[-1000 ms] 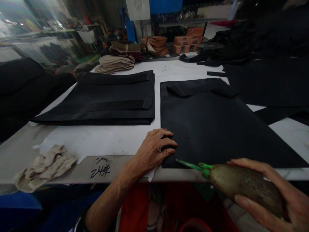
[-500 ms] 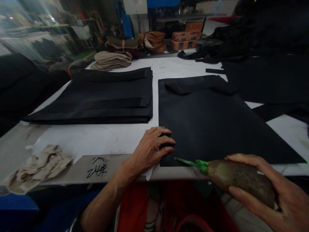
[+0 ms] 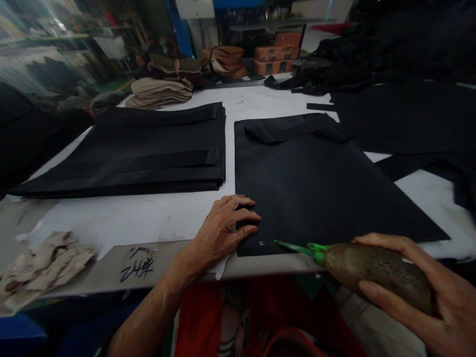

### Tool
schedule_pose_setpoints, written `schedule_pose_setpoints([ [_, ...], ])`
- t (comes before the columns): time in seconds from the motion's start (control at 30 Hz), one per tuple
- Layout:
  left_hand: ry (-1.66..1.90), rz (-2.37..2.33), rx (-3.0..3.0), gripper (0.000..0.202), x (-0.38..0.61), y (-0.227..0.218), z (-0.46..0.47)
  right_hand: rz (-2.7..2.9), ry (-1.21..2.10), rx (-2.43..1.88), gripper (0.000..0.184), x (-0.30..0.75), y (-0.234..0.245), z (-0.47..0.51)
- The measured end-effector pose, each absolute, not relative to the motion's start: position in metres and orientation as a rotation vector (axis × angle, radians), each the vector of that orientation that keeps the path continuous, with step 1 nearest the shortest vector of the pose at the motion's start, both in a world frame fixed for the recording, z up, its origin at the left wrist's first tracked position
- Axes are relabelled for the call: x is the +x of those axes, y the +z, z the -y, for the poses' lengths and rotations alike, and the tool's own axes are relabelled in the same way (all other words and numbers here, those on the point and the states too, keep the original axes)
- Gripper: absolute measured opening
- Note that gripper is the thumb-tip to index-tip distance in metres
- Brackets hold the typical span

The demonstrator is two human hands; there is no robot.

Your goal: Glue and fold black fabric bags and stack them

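Brown and probably light and pliable, the squeeze bottle [image 3: 375,273] at 4 o'clock suits a grip round its thick middle, where the right hand [image 3: 444,302] has its fingers curled; its long axis and green nozzle [image 3: 317,252] aim between 9 and 10 o'clock. Likely floppy, the black sheet [image 3: 316,183] lies on the tabletop [image 3: 275,267] at 3 o'clock, left hand [image 3: 223,220] fingers slightly spread on its near-left corner.

Green nozzle [image 3: 305,250], black sheet [image 3: 305,188]

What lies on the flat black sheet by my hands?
A long black strip at the far end, a small whitish mark near the front; your left hand, resting there, hides what's beneath.
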State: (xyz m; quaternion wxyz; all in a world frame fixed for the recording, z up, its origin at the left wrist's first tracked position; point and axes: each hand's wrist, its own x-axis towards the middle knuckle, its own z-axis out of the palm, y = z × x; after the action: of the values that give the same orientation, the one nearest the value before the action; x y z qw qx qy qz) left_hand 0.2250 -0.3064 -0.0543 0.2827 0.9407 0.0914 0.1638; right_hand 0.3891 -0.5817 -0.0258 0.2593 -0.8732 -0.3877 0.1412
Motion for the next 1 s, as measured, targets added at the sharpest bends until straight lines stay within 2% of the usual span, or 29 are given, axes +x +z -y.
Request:
schedule_pose_setpoints([
  [0.5, 0.408, -0.279, 2.507, 0.016, 0.225, -0.053, 0.307, 0.995, 0.260, -2.395, 0.049, 0.393, -0.031, 0.593],
  [0.8, 0.425, -0.249, 2.524, 0.014, 0.224, -0.054, 0.307, 0.926, 0.570, -2.200, 0.044, 0.380, -0.026, 0.557],
  [1.0, 0.488, -0.236, 2.516, 0.018, 0.225, -0.057, 0.305, 0.377, 0.759, -1.819, 0.046, 0.387, -0.026, 0.564],
])
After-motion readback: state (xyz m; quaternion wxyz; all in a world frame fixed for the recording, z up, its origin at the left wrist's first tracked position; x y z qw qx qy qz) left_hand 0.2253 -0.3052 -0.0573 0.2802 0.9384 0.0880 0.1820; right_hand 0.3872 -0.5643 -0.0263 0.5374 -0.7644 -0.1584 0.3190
